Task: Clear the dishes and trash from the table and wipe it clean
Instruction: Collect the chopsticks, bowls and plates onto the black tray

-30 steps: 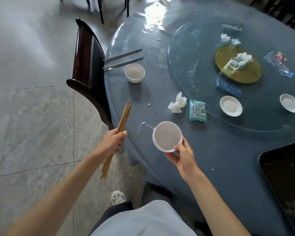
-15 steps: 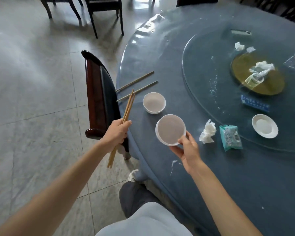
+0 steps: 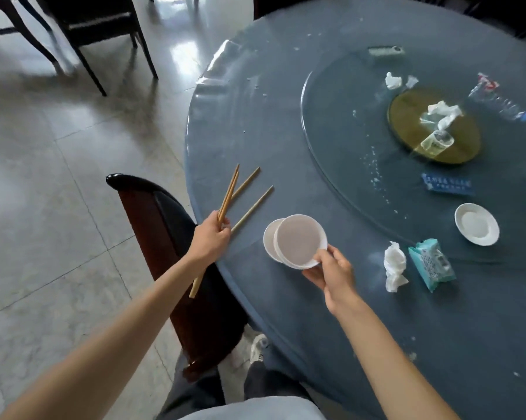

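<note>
While a dark wooden chair (image 3: 167,225) stands pushed against the round table (image 3: 286,140) with its blue cloth, the left hand (image 3: 208,237) is closed around a pair of chopsticks (image 3: 229,192), tips pointing up and away, their lower ends sticking out below the wrist. Just beside that hand, two more chopsticks (image 3: 252,204) lie apart from each other on the cloth near the table's edge. To the right, the right hand (image 3: 331,271) pinches the near rim of a white bowl (image 3: 299,239), thumb on top; it overlaps a second bowl (image 3: 270,237) underneath, though whether the two touch is hard to judge. Farther right lie a crumpled napkin (image 3: 393,266) and, just beside it, a teal wipes packet (image 3: 433,263). A small white dish (image 3: 476,224) sits on the glass turntable (image 3: 346,153), where a tipped plastic cup (image 3: 436,142) and more tissue (image 3: 443,112) rest near the centre.
</note>
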Motion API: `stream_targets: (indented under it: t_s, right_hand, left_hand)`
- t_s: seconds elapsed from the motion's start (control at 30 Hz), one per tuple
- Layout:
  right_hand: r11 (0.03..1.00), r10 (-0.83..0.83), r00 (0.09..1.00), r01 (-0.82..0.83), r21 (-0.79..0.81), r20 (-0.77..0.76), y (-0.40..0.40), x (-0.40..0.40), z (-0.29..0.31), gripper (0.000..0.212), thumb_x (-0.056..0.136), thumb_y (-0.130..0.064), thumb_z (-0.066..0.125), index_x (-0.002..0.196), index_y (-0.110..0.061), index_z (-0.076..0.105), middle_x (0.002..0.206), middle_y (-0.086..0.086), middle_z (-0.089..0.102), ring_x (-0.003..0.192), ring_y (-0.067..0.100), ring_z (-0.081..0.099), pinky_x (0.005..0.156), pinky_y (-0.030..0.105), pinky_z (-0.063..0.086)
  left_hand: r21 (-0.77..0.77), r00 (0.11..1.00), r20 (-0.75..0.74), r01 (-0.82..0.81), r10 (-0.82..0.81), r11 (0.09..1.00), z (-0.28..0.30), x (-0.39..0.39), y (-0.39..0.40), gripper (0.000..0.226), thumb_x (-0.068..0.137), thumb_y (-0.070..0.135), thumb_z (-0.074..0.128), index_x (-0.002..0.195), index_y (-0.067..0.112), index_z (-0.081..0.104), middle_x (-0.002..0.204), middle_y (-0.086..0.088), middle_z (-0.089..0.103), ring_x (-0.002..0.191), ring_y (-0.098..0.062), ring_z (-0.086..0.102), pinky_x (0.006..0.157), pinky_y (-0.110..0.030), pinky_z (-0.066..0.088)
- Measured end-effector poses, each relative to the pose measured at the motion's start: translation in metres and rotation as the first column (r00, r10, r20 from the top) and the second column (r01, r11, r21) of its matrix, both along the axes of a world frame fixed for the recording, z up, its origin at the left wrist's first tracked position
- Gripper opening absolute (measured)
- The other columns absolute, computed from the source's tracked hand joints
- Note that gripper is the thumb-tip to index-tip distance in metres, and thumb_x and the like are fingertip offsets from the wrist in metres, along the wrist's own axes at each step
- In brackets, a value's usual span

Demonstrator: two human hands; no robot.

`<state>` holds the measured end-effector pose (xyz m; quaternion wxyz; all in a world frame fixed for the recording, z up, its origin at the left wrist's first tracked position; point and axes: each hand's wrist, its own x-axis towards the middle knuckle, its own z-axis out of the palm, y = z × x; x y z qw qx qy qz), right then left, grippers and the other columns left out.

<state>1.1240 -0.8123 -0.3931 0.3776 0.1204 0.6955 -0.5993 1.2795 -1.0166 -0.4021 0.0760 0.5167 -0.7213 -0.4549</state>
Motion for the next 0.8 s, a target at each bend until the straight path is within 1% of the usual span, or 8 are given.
stream_targets:
  t_s: [0.1, 0.2, 0.27, 0.37, 0.47, 0.57, 0.73, 0.8]
  right_hand:
    - [0.995, -0.09, 0.996, 0.091, 0.044, -0.014, -0.014, 0.005, -0.004, 0.035, 0.091, -0.006, 0.058, 0.124, -0.016, 0.068, 0.118, 0.012, 0.07, 0.099, 0.023, 0.069, 0.06, 0.026, 0.059]
    - [0.989, -0.131, 0.991, 0.133, 0.063, -0.037, -0.025, 0.011, -0.004, 0.038, 0.091, -0.003, 0.056, 0.126, -0.015, 0.067, 0.119, 0.007, 0.067, 0.102, 0.02, 0.064, 0.06, 0.026, 0.06]
    - [0.984, -0.166, 0.985, 0.169, 0.064, -0.043, -0.032, 0.013, -0.008, 0.039, 0.092, -0.002, 0.056, 0.126, -0.015, 0.069, 0.12, 0.005, 0.068, 0.106, 0.02, 0.064, 0.064, 0.029, 0.062]
    - [0.974, -0.209, 0.977, 0.211, 0.079, -0.035, -0.044, 0.02, -0.018, 0.039, 0.092, -0.003, 0.057, 0.126, -0.018, 0.069, 0.118, 0.001, 0.069, 0.107, 0.019, 0.064, 0.067, 0.031, 0.062]
    - [0.964, -0.251, 0.968, 0.252, 0.082, -0.023, -0.05, 0.026, -0.023, 0.039, 0.093, -0.003, 0.058, 0.126, -0.02, 0.07, 0.112, -0.005, 0.07, 0.106, 0.016, 0.064, 0.069, 0.031, 0.062]
    - [0.956, -0.283, 0.959, 0.283, 0.074, -0.016, -0.051, 0.029, -0.026, 0.04, 0.093, -0.001, 0.056, 0.125, -0.02, 0.07, 0.114, -0.006, 0.069, 0.108, 0.016, 0.063, 0.07, 0.032, 0.062]
    - [0.954, -0.295, 0.956, 0.294, 0.053, 0.01, -0.049, 0.03, -0.028, 0.04, 0.094, 0.0, 0.056, 0.126, -0.022, 0.068, 0.119, -0.009, 0.069, 0.109, 0.013, 0.063, 0.071, 0.032, 0.062]
    - [0.954, -0.297, 0.955, 0.295, 0.052, 0.018, -0.048, 0.029, -0.029, 0.039, 0.094, 0.0, 0.056, 0.125, -0.022, 0.067, 0.119, -0.009, 0.068, 0.109, 0.014, 0.063, 0.07, 0.032, 0.062]
  left_hand:
    - [-0.041, 0.99, 0.073, 0.124, -0.121, 0.991, -0.017, -0.014, -0.028, 0.02, 0.086, 0.025, 0.065, 0.102, 0.015, 0.057, 0.091, -0.005, 0.062, 0.085, -0.025, 0.059, 0.074, -0.032, 0.041]
    - [-0.064, 0.959, 0.2, 0.219, -0.203, 0.974, -0.028, -0.024, -0.047, 0.043, 0.077, 0.041, 0.072, 0.099, 0.013, 0.047, 0.101, -0.007, 0.05, 0.086, -0.026, 0.051, 0.078, -0.036, 0.044]
    - [-0.049, 0.935, 0.252, 0.271, -0.25, 0.961, -0.033, -0.03, -0.056, 0.054, 0.072, 0.048, 0.074, 0.099, 0.014, 0.042, 0.106, -0.006, 0.042, 0.087, -0.03, 0.055, 0.082, -0.04, 0.049]
    - [-0.075, 0.897, 0.323, 0.344, -0.303, 0.936, -0.041, -0.036, -0.067, 0.07, 0.064, 0.059, 0.077, 0.103, 0.015, 0.039, 0.113, -0.004, 0.035, 0.086, -0.032, 0.06, 0.077, -0.04, 0.052]
    - [-0.107, 0.883, 0.363, 0.357, -0.298, 0.928, -0.047, -0.04, -0.073, 0.082, 0.058, 0.066, 0.078, 0.111, 0.015, 0.041, 0.114, -0.004, 0.031, 0.091, -0.031, 0.06, 0.076, -0.039, 0.053]
    - [-0.101, 0.877, 0.373, 0.363, -0.303, 0.926, -0.055, -0.043, -0.079, 0.086, 0.058, 0.068, 0.079, 0.114, 0.015, 0.041, 0.119, -0.008, 0.035, 0.101, -0.033, 0.06, 0.081, -0.043, 0.055]
    - [-0.102, 0.886, 0.316, 0.388, -0.34, 0.916, -0.059, -0.057, -0.083, 0.082, 0.061, 0.065, 0.078, 0.119, 0.019, 0.041, 0.118, -0.005, 0.034, 0.1, -0.031, 0.06, 0.079, -0.042, 0.054]
    - [-0.105, 0.878, 0.312, 0.411, -0.362, 0.906, -0.06, -0.064, -0.08, 0.083, 0.061, 0.068, 0.077, 0.118, 0.02, 0.04, 0.119, -0.004, 0.034, 0.104, -0.029, 0.057, 0.079, -0.042, 0.054]
